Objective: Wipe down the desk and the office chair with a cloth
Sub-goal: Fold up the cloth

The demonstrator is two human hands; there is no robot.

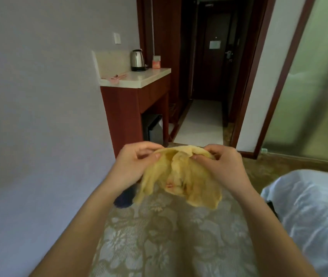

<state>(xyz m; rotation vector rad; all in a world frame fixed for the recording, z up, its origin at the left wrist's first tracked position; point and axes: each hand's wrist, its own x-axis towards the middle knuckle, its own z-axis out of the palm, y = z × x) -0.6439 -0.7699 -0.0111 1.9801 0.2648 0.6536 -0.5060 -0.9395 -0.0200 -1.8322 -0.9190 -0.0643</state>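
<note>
Yellow crumpled cloth (179,176), pinched at its top edge by the left hand (137,164) and right hand (223,164) short of the red-brown wooden desk (137,96), should be folded flat first

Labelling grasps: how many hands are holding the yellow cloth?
2. The left hand pinches the top edge of the yellow cloth on its left side; the right hand pinches the same edge on its right side. Both are fully in view.

crumpled yellow cloth (179,176), hanging mid-air
</note>
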